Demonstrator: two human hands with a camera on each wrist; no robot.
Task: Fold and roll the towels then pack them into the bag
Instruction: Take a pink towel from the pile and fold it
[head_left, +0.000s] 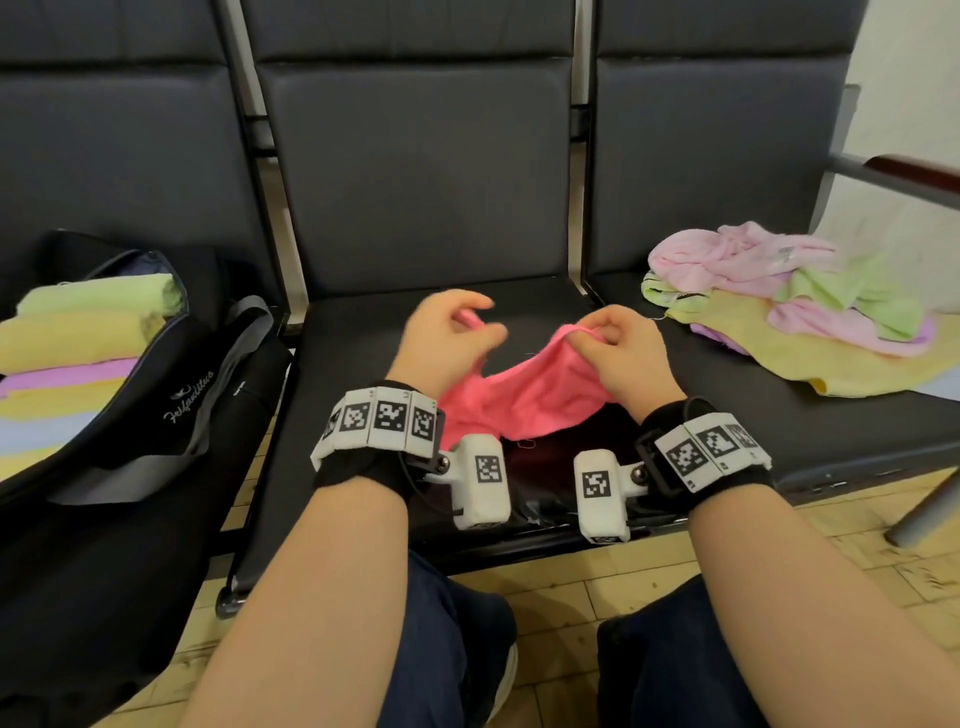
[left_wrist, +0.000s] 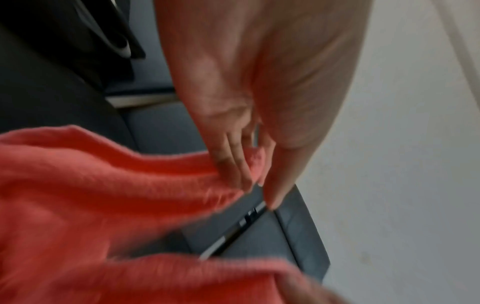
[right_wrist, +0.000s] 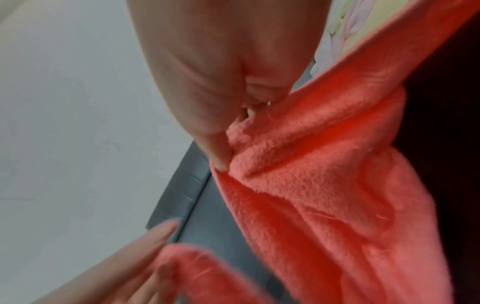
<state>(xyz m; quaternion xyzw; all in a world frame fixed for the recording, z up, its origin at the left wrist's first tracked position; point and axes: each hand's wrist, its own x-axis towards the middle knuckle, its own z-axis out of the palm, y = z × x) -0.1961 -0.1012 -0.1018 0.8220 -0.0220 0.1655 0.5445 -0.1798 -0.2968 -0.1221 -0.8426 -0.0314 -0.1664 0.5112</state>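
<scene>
A bright pink towel (head_left: 524, 395) hangs slack between my two hands above the middle seat (head_left: 675, 441). My left hand (head_left: 457, 327) pinches its left top edge, fingers curled; the left wrist view shows the fingers (left_wrist: 233, 164) on the pink towel (left_wrist: 103, 195). My right hand (head_left: 608, 332) pinches the right top corner between thumb and fingers; in the right wrist view the thumb presses into the pink towel (right_wrist: 324, 185). The black bag (head_left: 156, 395) lies unzipped on the left seat, with folded towels (head_left: 78, 343) stacked inside.
A loose heap of pink, green, yellow and purple towels (head_left: 810, 301) lies on the right seat. Dark seat backs rise behind. A metal armrest (head_left: 904, 176) juts at the far right. My knees and the tiled floor lie below the seat edge.
</scene>
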